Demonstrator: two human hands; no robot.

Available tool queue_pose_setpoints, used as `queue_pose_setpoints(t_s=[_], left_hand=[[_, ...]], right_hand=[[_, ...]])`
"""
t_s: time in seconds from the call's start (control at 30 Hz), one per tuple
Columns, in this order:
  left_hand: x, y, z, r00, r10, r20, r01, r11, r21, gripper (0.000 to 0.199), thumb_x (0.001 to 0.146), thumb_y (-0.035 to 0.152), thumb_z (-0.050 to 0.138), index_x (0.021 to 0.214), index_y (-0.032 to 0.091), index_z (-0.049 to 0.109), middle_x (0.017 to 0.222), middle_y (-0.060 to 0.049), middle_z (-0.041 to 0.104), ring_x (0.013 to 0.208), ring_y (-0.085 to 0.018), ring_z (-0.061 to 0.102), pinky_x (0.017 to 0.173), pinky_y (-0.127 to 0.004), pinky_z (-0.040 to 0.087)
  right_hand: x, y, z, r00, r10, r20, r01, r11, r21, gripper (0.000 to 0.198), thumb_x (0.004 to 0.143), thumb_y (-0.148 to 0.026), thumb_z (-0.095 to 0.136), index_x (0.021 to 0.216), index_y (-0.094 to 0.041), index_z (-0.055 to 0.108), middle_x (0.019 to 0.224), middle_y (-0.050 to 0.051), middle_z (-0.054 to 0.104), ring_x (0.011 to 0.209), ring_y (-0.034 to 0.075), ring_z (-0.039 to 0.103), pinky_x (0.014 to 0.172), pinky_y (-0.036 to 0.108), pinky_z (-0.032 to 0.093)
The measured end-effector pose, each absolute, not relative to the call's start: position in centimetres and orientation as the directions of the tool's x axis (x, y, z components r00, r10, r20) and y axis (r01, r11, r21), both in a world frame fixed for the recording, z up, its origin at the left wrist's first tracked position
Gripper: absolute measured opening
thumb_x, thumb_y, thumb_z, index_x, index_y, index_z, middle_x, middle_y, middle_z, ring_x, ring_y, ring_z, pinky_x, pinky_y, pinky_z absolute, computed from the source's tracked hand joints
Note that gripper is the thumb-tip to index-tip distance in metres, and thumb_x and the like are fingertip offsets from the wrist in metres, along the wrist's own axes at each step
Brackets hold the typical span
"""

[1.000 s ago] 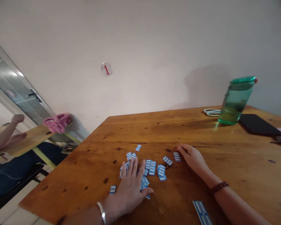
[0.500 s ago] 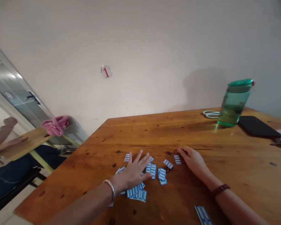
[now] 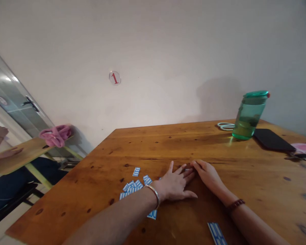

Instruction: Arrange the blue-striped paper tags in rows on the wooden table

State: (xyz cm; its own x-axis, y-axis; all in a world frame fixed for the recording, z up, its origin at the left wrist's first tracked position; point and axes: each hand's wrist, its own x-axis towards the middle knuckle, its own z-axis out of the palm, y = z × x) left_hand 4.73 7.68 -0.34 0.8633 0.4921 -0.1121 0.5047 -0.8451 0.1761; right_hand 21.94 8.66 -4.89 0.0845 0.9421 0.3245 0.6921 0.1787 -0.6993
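My left hand [image 3: 177,185] lies flat on the table with its fingers spread, covering some small blue-bordered label stickers; a bit of one shows by its fingertips. My right hand [image 3: 207,175] rests beside it, its fingers stretched low to the table and nearly touching the left fingertips; anything under them is hidden. A loose pile of label stickers [image 3: 132,187] spreads out left of my left wrist, partly behind the forearm. One label sticker [image 3: 136,171] lies apart above the pile. Nearer to me, between the forearms, are more label stickers [image 3: 216,233].
A green water bottle [image 3: 250,115] stands at the back right, next to a dark flat tablet-like object [image 3: 272,140] and a white looped cord [image 3: 225,126]. At the left, another person's arms rest by a smaller table [image 3: 25,154] with a pink cloth [image 3: 56,135].
My left hand has slid right, from over the pile to right beside my right hand, covering the label stickers that lay between. My right hand has stayed nearly in place.
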Motion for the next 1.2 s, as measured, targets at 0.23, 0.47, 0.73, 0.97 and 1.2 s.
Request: queue_pose_setpoints(t_s=[0.23, 0.47, 0.73, 0.97, 1.2], left_hand=[[-2.5, 5.1, 0.6, 0.638, 0.723, -0.265, 0.769, -0.617, 0.168, 0.068, 0.082, 0.061, 0.014, 0.138, 0.024, 0.006, 0.147, -0.007, 0.009, 0.133, -0.027, 0.000, 0.099, -0.063, 0.002], [0.2, 2.9, -0.3, 0.714, 0.684, -0.149, 0.700, -0.696, 0.159, 0.079, 0.076, 0.068, 0.022, 0.138, 0.021, 0.012, 0.146, -0.014, 0.011, 0.133, -0.030, -0.002, 0.098, -0.065, -0.001], [-3.1, -0.3, 1.1, 0.809, 0.560, -0.179, 0.588, -0.773, 0.238, 0.075, 0.076, 0.067, 0.021, 0.138, 0.026, 0.012, 0.146, -0.011, 0.011, 0.133, -0.029, 0.000, 0.099, -0.063, -0.001], [-7.4, 4.2, -0.6, 0.328, 0.934, -0.143, 0.945, -0.326, 0.036, 0.082, 0.078, 0.066, 0.011, 0.138, 0.009, 0.013, 0.145, -0.018, 0.007, 0.132, -0.032, -0.003, 0.099, -0.062, 0.001], [-2.6, 4.6, -0.9, 0.611, 0.777, -0.151, 0.791, -0.597, 0.130, 0.079, 0.077, 0.067, 0.018, 0.139, 0.018, 0.009, 0.146, -0.014, 0.008, 0.133, -0.030, -0.002, 0.097, -0.065, -0.002]], right_hand=[[21.9, 8.5, -4.7, 0.098, 0.944, 0.316, 0.674, 0.170, -0.719, 0.032, 0.077, -0.038, 0.037, 0.064, -0.021, 0.061, 0.072, 0.007, 0.069, 0.071, 0.022, 0.061, 0.065, 0.029, 0.043], [21.9, 8.3, -4.6, 0.103, 0.943, 0.318, 0.664, 0.173, -0.727, 0.030, 0.075, -0.040, 0.038, 0.067, -0.022, 0.061, 0.077, 0.007, 0.070, 0.076, 0.023, 0.062, 0.069, 0.031, 0.045], [22.0, 8.2, -4.2, 0.090, 0.954, 0.287, 0.654, 0.161, -0.739, 0.032, 0.071, -0.043, 0.039, 0.064, -0.022, 0.061, 0.076, 0.008, 0.071, 0.074, 0.026, 0.063, 0.067, 0.034, 0.045], [22.0, 8.4, -4.5, 0.096, 0.950, 0.296, 0.653, 0.165, -0.739, 0.030, 0.072, -0.042, 0.040, 0.062, -0.022, 0.061, 0.073, 0.007, 0.071, 0.071, 0.025, 0.063, 0.065, 0.033, 0.045], [22.1, 8.3, -4.6, 0.080, 0.945, 0.317, 0.657, 0.190, -0.729, 0.029, 0.073, -0.042, 0.040, 0.063, -0.023, 0.060, 0.073, 0.006, 0.071, 0.072, 0.025, 0.063, 0.065, 0.033, 0.045]])
